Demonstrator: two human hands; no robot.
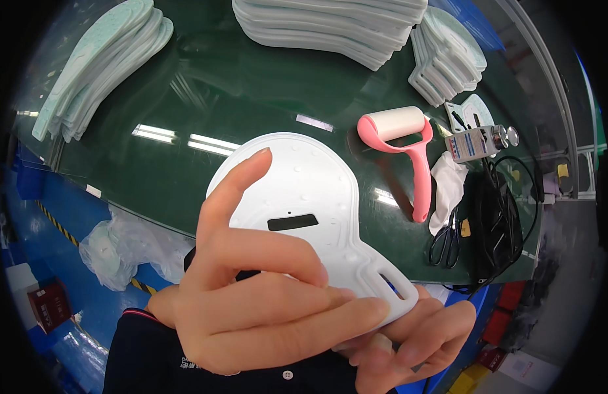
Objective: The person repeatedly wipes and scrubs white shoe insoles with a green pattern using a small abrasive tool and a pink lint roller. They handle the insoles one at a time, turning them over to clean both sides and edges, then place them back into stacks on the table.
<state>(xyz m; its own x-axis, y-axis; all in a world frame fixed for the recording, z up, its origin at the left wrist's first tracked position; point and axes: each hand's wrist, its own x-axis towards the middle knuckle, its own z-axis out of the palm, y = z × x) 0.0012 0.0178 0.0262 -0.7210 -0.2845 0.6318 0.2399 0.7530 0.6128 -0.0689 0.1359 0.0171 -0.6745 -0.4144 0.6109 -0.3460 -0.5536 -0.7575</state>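
Observation:
A white paddle-shaped plastic panel, with a round wide end, a dark rectangular cutout and a slotted handle, is held above the table close to my body. My left hand lies across its near side. The left index finger points up and the other fingers are bent over the panel toward the handle; the thumb is hidden. My right hand has its fingers curled round the lower edge of the handle end. Exactly what the fingertips press on beneath the panel is hidden.
Stacks of similar panels stand at the far left, far middle and far right. Right on the dark green table are a pink-handled roller, a bottle, a white cloth, scissors and a black cabled item.

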